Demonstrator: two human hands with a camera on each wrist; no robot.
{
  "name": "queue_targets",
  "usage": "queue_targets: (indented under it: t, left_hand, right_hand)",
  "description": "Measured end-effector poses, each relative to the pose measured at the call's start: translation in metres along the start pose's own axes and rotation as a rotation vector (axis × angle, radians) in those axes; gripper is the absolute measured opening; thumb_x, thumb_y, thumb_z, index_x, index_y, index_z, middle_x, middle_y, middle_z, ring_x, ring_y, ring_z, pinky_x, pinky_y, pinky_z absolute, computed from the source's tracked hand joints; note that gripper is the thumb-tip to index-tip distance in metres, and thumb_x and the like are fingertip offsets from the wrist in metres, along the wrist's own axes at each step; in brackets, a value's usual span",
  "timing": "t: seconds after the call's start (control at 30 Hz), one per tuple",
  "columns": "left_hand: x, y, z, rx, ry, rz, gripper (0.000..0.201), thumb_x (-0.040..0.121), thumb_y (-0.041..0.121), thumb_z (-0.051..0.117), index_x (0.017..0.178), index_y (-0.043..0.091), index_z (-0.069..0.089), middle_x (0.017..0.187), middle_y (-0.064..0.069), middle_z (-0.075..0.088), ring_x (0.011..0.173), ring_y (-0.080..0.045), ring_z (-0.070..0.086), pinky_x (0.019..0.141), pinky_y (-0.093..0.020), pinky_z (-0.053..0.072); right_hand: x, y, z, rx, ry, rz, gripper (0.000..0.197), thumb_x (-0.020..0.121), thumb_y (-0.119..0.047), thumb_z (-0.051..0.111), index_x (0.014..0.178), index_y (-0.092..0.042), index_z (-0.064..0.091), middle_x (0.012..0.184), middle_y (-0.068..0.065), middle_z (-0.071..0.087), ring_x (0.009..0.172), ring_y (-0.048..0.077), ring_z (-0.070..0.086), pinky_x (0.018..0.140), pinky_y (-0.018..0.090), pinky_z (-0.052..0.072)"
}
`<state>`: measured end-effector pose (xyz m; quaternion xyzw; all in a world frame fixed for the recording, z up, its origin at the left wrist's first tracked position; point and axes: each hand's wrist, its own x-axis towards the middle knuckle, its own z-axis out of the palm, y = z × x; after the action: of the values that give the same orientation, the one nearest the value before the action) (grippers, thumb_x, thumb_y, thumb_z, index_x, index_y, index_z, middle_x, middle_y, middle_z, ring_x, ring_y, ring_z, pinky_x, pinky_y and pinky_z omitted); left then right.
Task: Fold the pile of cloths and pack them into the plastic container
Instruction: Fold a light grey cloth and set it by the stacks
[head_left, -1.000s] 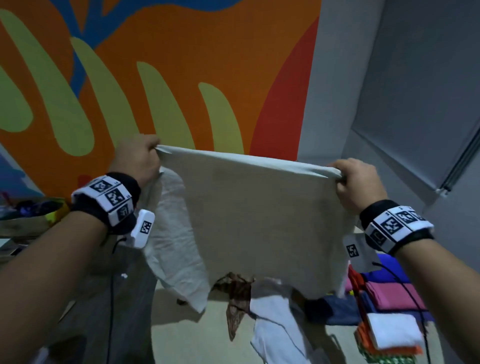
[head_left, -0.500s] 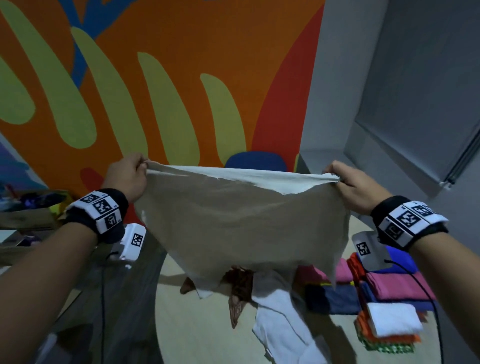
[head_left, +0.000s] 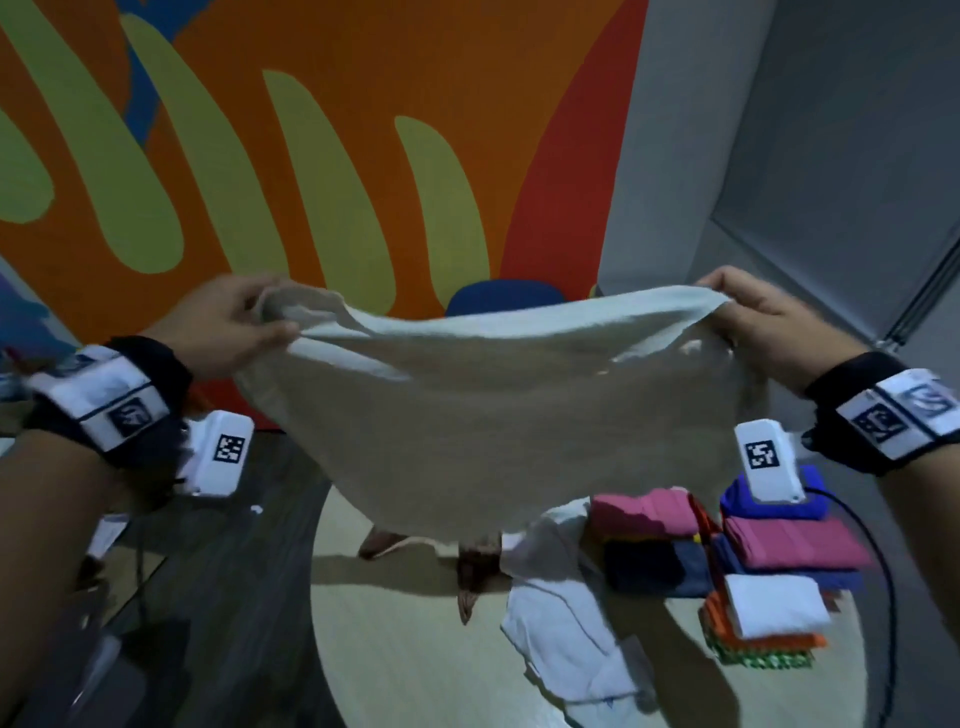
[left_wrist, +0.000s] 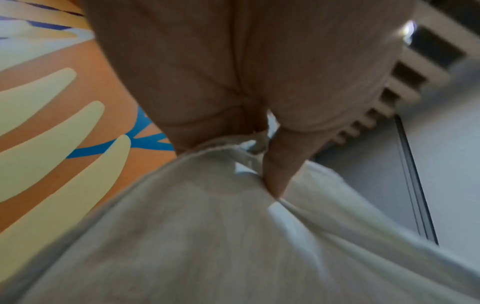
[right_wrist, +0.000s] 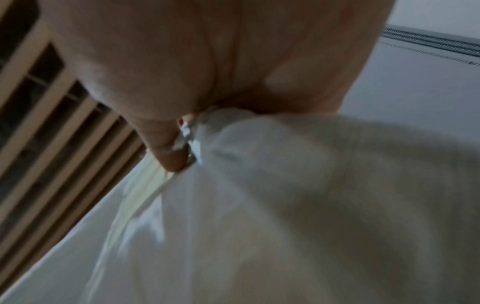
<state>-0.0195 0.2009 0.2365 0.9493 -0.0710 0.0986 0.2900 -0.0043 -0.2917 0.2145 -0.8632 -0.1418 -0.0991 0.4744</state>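
A beige cloth (head_left: 498, 415) hangs spread in the air between both hands above a round table (head_left: 405, 670). My left hand (head_left: 244, 322) pinches its upper left corner, and the left wrist view shows the thumb (left_wrist: 280, 164) pressed into the cloth (left_wrist: 207, 236). My right hand (head_left: 753, 312) pinches the upper right corner, with the thumb (right_wrist: 166, 148) on the cloth (right_wrist: 311, 205) in the right wrist view. Under it lie a crumpled white cloth (head_left: 561, 634) and a brown cloth (head_left: 475, 571). No plastic container shows.
Folded cloths sit stacked at the table's right: pink (head_left: 795, 540), blue (head_left: 763, 506), dark navy (head_left: 649, 566), and a white one (head_left: 774, 605) on an orange and green stack. A blue chair back (head_left: 504, 299) stands behind the table. A cable (head_left: 878, 561) runs from the right wrist.
Both hands have dropped lower and moved forward, carrying the cloth down and flatter over the table. Its top edge now sags between them, and the blue chair shows behind.
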Motion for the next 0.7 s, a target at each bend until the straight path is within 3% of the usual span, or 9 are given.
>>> queue_targets:
  t: [0.07,0.17,0.23,0.3,0.37,0.43,0.5,0.57,0.7]
  left_hand:
    - [-0.001,-0.008,-0.021,-0.084,0.128,0.005,0.014,0.097,0.019,0.059,0.097,0.032,0.066,0.106,0.001,0.064,0.096,-0.023,0.06,0.08,-0.047,0.051]
    - [0.001,-0.02,-0.041,-0.153,0.316,0.012,0.01,0.097,0.032,0.059,0.093,0.034,0.067,0.104,-0.014,0.066,0.098,-0.042,0.061,0.082,-0.062,0.051]
    - [0.001,-0.012,-0.043,-0.247,0.395,-0.024,0.015,0.096,0.04,0.059,0.09,0.031,0.069,0.098,-0.018,0.066,0.091,-0.04,0.064,0.082,-0.059,0.053]
    - [0.002,0.005,-0.036,-0.286,0.431,-0.061,0.018,0.096,0.04,0.058,0.086,0.028,0.068,0.093,-0.011,0.067,0.088,-0.028,0.064,0.078,-0.044,0.052]
    - [0.009,0.003,-0.018,-0.261,0.383,-0.183,0.019,0.098,0.037,0.057,0.092,0.022,0.068,0.092,-0.007,0.065,0.086,-0.021,0.06,0.073,-0.033,0.044]
    - [0.018,-0.009,0.007,-0.215,0.28,-0.342,0.031,0.097,0.037,0.058,0.098,0.008,0.069,0.098,-0.013,0.068,0.086,-0.025,0.061,0.073,-0.035,0.046]
    - [0.025,-0.024,0.033,-0.201,0.167,-0.456,0.039,0.094,0.038,0.06,0.105,0.002,0.069,0.107,-0.018,0.069,0.093,-0.031,0.064,0.083,-0.04,0.051]
    - [0.026,-0.034,0.056,-0.224,0.091,-0.52,0.036,0.094,0.035,0.061,0.102,0.002,0.07,0.103,-0.017,0.069,0.091,-0.03,0.063,0.083,-0.037,0.049]
    - [0.014,-0.024,0.1,-0.263,0.029,-0.518,0.037,0.091,0.04,0.06,0.076,0.007,0.064,0.07,-0.016,0.06,0.066,-0.03,0.059,0.066,-0.032,0.039]
  right_hand:
    - [-0.006,-0.015,-0.016,0.083,-0.005,-0.079,0.02,0.099,-0.021,0.053,0.084,-0.02,0.066,0.067,-0.013,0.063,0.058,-0.001,0.052,0.051,0.01,0.042]
    - [-0.011,-0.034,-0.03,0.167,0.0,-0.137,0.013,0.087,-0.032,0.06,0.086,-0.029,0.073,0.078,-0.014,0.07,0.068,-0.002,0.059,0.063,0.009,0.047]
    - [-0.008,-0.034,-0.029,0.224,0.041,-0.124,0.007,0.085,-0.02,0.062,0.088,-0.022,0.067,0.07,-0.011,0.068,0.058,-0.001,0.056,0.056,0.01,0.046]
    - [-0.002,-0.026,-0.021,0.283,0.069,-0.068,0.005,0.089,-0.01,0.06,0.084,-0.011,0.06,0.054,-0.009,0.061,0.043,0.0,0.048,0.043,0.012,0.039]
    - [0.001,-0.012,-0.003,0.318,0.075,0.089,0.013,0.092,-0.012,0.06,0.08,-0.006,0.062,0.048,-0.007,0.056,0.037,0.004,0.044,0.038,0.015,0.036]
    - [0.001,0.009,0.02,0.381,0.067,0.315,0.018,0.092,-0.018,0.064,0.081,-0.003,0.067,0.056,0.004,0.063,0.045,0.015,0.056,0.049,0.02,0.044]
    - [-0.001,0.029,0.043,0.414,0.056,0.514,0.024,0.086,-0.025,0.071,0.084,-0.002,0.068,0.07,0.02,0.062,0.061,0.028,0.059,0.063,0.032,0.046]
    - [-0.006,0.04,0.064,0.394,0.069,0.618,0.027,0.084,-0.029,0.072,0.079,-0.004,0.065,0.064,0.017,0.054,0.054,0.026,0.051,0.056,0.031,0.04]
    - [-0.015,0.05,0.103,0.398,0.088,0.674,0.026,0.101,-0.018,0.054,0.083,0.001,0.049,0.058,0.01,0.05,0.036,0.018,0.043,0.04,0.019,0.032]
